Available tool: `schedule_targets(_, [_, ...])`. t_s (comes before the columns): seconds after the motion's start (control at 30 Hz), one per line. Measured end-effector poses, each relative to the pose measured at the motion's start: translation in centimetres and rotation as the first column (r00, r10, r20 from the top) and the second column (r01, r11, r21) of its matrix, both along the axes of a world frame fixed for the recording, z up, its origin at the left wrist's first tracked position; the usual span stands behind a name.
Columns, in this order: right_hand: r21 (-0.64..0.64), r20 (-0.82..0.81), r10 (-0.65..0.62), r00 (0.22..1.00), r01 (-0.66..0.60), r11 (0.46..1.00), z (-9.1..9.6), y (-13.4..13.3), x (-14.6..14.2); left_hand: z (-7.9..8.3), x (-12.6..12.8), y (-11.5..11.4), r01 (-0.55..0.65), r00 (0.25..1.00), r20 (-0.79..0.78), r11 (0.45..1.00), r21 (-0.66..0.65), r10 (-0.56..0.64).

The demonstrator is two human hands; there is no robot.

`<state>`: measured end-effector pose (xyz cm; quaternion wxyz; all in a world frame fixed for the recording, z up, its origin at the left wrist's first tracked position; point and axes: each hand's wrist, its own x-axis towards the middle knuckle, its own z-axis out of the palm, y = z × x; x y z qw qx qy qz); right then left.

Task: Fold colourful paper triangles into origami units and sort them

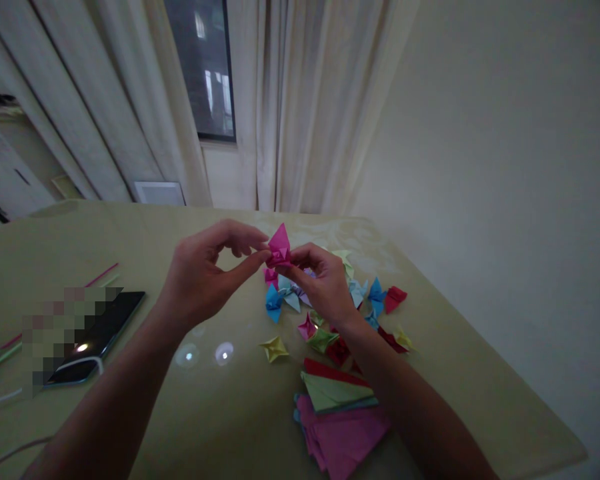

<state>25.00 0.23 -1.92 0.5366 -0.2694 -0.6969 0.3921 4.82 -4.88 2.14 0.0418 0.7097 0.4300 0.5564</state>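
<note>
A small pink folded paper piece (280,248) is held up above the table, with one pointed petal standing upright. My left hand (207,270) pinches its left side between thumb and fingers. On the other side, the thumb and fingers of my right hand (325,277) are closed on its lower right edge. Beneath and beyond my right hand lie several folded paper pieces in blue, red, green, pink and pale tones, partly hidden by that hand and forearm. A yellow folded piece (275,349) sits apart at their near left.
Nearer me lies a stack of folded paper sheets (343,433), pink, green and red. At the left are a black phone (100,340) with a white cable and thin coloured strips (103,275). The table's right edge (480,350) runs beside a wall.
</note>
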Motion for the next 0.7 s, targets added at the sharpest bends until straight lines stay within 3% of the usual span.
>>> schedule_targets(0.2, [0.001,-0.015,0.008,1.0,-0.008,1.0,0.0,0.0,0.0,0.3,-0.1,0.4,0.112,0.984,-0.115,0.978,-0.174,-0.134])
schedule_targets(0.43, [-0.043,-0.055,0.058,0.997,-0.06,0.997,0.1,0.0,0.0,-0.5,0.0,0.8,0.286,0.958,0.076,0.892,-0.35,-0.278])
schedule_targets(0.6, [-0.142,-0.088,0.105,0.991,-0.117,0.983,0.3,-0.2,-0.2,-0.6,0.0,0.8,0.312,0.95,0.123,0.9,-0.304,-0.287])
schedule_targets(0.7, [-0.155,-0.027,0.092,0.995,-0.095,0.983,1.4,-0.9,0.4,-0.5,-0.2,1.1,0.312,0.945,0.191,0.909,-0.276,-0.266])
